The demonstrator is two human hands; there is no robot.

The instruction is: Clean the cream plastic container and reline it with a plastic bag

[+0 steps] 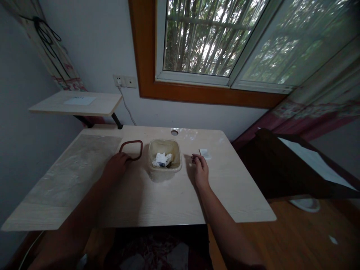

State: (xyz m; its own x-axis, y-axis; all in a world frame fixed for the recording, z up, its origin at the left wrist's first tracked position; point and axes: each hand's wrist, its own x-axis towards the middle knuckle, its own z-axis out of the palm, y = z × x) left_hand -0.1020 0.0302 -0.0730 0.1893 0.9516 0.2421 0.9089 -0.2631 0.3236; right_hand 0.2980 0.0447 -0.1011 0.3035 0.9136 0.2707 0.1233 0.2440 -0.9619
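Note:
A brownish-red square ring (137,141) with rounded corners, like the rim ring of a wastebasket, is held at its near left side by my left hand (116,165), its fingers closed on it. To its right on the table stands a small beige wastebasket (164,170), upright, with crumpled white paper (161,159) inside. My right hand (201,170) is on the basket's right side, apart from it, with fingers loosely bent and slightly apart and nothing visible in them. A small white paper piece (205,153) lies just beyond that hand.
A clear plastic sheet (75,168) lies flat over the left part of the pale table (168,210). At the back left a raised shelf (56,103) carries a paper. A cable hole (174,132) is near the back edge. Right of the table stands a dark surface (270,172).

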